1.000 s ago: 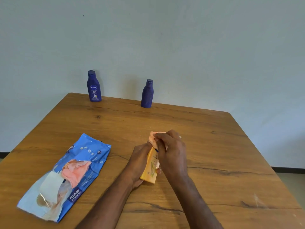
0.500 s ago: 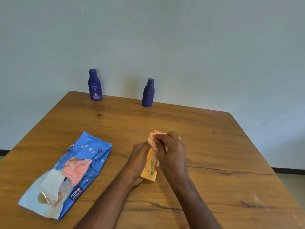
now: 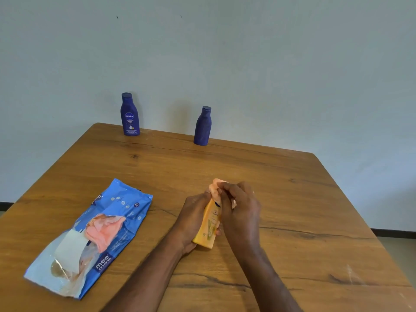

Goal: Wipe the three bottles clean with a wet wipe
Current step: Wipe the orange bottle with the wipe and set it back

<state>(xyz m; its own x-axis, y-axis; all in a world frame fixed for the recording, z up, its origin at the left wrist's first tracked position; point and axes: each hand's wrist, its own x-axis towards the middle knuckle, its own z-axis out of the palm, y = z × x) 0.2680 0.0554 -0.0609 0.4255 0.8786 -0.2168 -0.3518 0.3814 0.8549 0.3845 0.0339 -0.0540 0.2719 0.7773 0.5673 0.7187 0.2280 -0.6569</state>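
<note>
A yellow bottle [image 3: 208, 228] stands tilted on the wooden table [image 3: 281, 199], held from the left by my left hand [image 3: 191, 219]. My right hand [image 3: 240, 215] presses a pink wet wipe [image 3: 215, 188] against the bottle's top and right side. Two dark blue bottles stand upright at the table's far edge: one with a Nivea label [image 3: 130, 114] at the left, one plain-sided [image 3: 203, 126] near the middle.
A blue wet wipe pack [image 3: 94, 237] lies open on the left of the table, with a pink wipe poking out of its flap. A pale wall rises behind the table's far edge.
My hands and the yellow bottle stay almost in place. The right hand's fingers have shifted slightly with the wipe over the bottle's top.
</note>
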